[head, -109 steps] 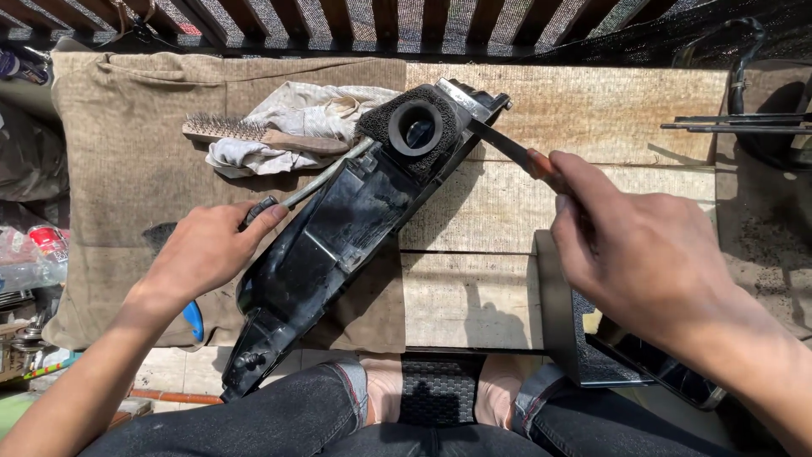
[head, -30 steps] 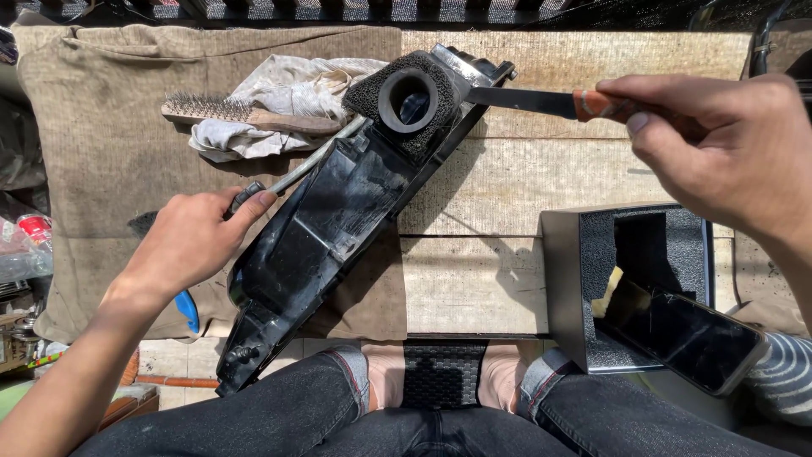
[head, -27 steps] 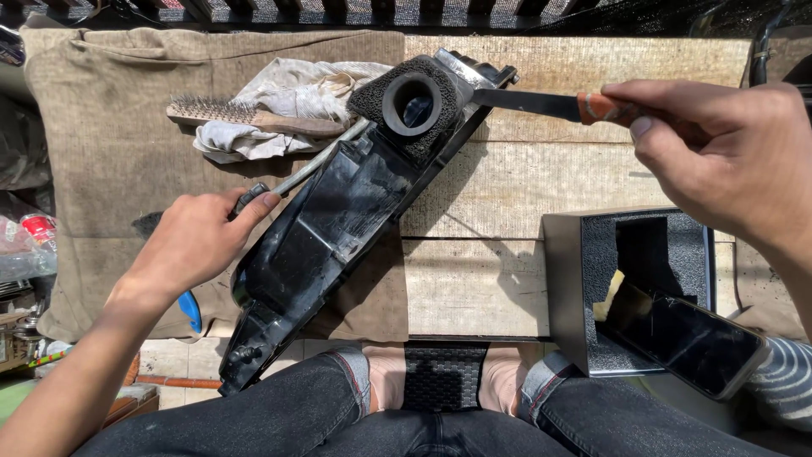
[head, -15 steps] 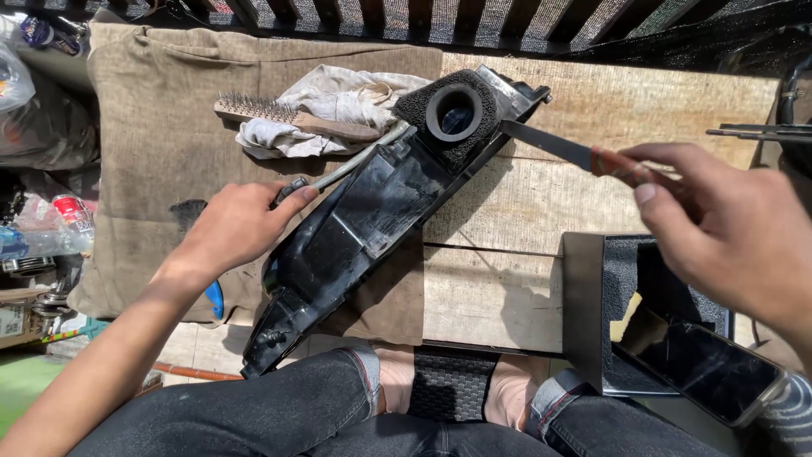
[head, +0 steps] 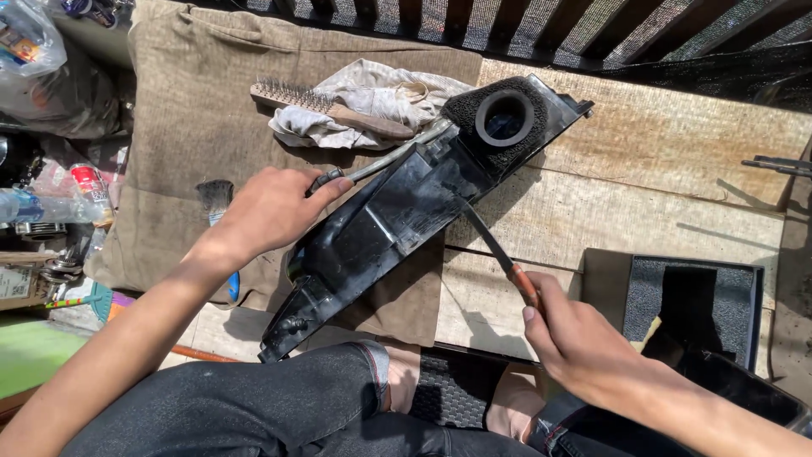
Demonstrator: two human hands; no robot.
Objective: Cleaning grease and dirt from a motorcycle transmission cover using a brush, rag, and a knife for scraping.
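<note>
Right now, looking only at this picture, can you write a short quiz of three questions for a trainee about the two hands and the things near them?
1. True or false: the left hand rests on the long black housing.
2. What does the right hand hold? A) the wire brush B) a knife with an orange handle C) the white rag
3. Fill in: the wire brush lies partly on a ____ rag.

Key: 1 true. 2 B: the knife has its tip at the housing's edge. 3 white.
</note>
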